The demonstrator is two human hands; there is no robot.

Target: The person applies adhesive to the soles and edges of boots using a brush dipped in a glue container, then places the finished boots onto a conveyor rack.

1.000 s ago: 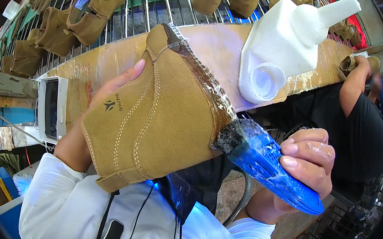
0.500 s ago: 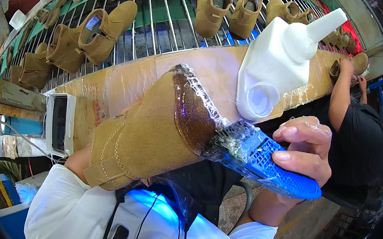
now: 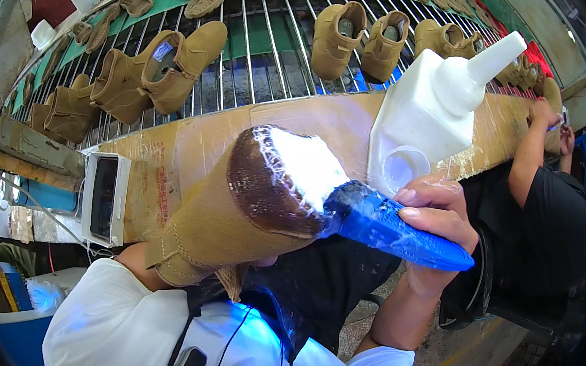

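A tan boot is held up in front of me, its heel end toward my chest. Its glossy dark-brown band and bright white underside face up, with white, stringy, glue-like stuff along the edge. My left hand supports the boot from behind; the boot hides nearly all of it, and the forearm runs up to the heel end. My right hand is closed round a blue-handled brush. The brush's dark, wet bristles touch the near edge of the underside.
A white plastic jug with a spout stands on the cardboard-covered bench. Beyond it, a metal-bar rack carries several tan boots and loose soles. At the left sits a small white-framed box. A co-worker handles a boot at the right.
The boot has tipped so its white underside now shows. My right hand and the brush have moved slightly left, with the bristles still at the boot's edge. The whole view has shifted a little.
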